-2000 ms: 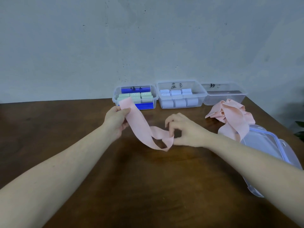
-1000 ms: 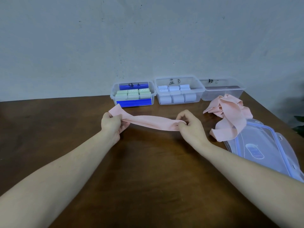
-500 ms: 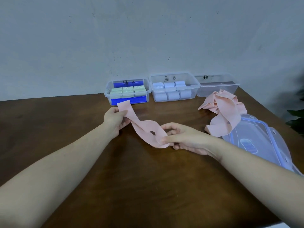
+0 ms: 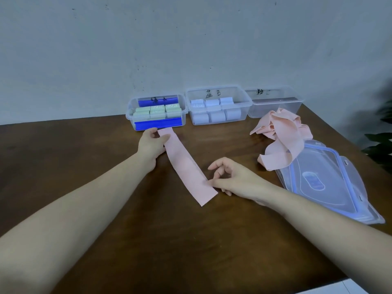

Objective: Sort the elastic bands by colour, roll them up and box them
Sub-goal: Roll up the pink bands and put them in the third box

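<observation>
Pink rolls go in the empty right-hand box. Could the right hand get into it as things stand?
Probably yes: the empty box has no lid, and only the pile of pink bands lies before it; the right hand could pass over.

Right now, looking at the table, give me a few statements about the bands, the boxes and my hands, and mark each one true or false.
1. The pink band lies flat on the table. True.
2. The right hand holds a rolled-up band. False: its thumb rests on the flat band's near end.
3. The left hand holds the band's far end. True.
4. The rightmost box is full of pink rolls. False: no rolls show in it.
5. The middle box holds pale blue rolls. True.
6. The loose pink bands sit inside a box. False: they lie heaped on the table beside the lids.
</observation>
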Demonstrator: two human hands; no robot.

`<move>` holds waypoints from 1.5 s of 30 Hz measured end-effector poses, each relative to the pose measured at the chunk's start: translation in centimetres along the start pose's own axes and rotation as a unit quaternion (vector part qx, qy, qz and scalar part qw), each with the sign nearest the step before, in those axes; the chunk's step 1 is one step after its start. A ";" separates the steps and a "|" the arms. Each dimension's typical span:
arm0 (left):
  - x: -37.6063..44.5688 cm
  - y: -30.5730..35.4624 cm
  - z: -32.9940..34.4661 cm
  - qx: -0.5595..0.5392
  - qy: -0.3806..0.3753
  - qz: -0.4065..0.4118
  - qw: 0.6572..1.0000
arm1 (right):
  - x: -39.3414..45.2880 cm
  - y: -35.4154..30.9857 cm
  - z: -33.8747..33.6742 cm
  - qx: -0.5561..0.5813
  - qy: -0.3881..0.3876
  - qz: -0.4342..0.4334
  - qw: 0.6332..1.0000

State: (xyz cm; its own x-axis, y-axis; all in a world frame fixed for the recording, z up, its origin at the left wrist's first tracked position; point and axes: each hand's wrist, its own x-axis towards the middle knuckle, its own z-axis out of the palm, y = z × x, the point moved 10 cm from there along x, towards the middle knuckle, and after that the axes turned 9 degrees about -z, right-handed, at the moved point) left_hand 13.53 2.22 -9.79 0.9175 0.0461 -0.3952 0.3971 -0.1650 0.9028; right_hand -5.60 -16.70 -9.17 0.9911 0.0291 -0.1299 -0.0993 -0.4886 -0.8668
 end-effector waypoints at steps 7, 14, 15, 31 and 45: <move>-7.7 -0.5 0.5 0.257 -0.057 0.197 0.944 | 0.2 0.1 -1.0 -0.084 0.019 -0.021 0.996; -16.6 -2.7 3.6 0.407 -0.161 0.361 0.823 | -1.0 -1.8 1.6 -0.285 -0.137 -0.227 0.921; -17.2 -3.1 4.0 0.427 -0.162 0.376 0.806 | -1.1 -1.9 1.6 -0.292 -0.130 -0.245 0.915; -21.9 -5.0 2.9 0.417 -0.091 0.464 0.776 | -4.3 -2.6 2.9 -0.188 -0.033 -0.261 0.946; -20.6 -6.0 2.5 0.443 -0.097 0.425 0.784 | -4.4 -2.9 3.6 -0.268 -0.033 -0.328 0.905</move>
State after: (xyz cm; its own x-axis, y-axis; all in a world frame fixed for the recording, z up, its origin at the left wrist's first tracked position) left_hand -7.80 -0.25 -7.45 0.7869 -0.5877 0.1883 -0.6059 -0.6777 0.4168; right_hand -9.97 -12.26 -7.82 0.8124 0.5089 0.2847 0.5830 -0.6997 -0.4129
